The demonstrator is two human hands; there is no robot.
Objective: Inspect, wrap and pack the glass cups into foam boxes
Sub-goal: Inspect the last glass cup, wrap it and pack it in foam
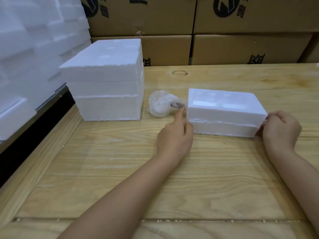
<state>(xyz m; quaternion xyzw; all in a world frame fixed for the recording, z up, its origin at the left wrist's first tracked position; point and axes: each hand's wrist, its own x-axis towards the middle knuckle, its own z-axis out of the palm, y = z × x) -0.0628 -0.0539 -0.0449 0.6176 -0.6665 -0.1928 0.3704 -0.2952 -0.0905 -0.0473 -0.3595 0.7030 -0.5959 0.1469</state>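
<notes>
A closed white foam box point(224, 112), lid on its base, lies on the wooden table point(120, 169) right of centre. My left hand point(174, 135) presses its fingers against the box's left end. My right hand point(279, 128) grips the box's right end at the seam. Just left of the box lies a glass cup wrapped in clear plastic point(162, 104) on its side, close to my left fingertips.
A stack of white foam boxes point(107, 80) stands at the back left of the table. More foam pieces point(31, 49) pile up along the left edge. Brown cardboard cartons point(224, 31) form a wall behind the table.
</notes>
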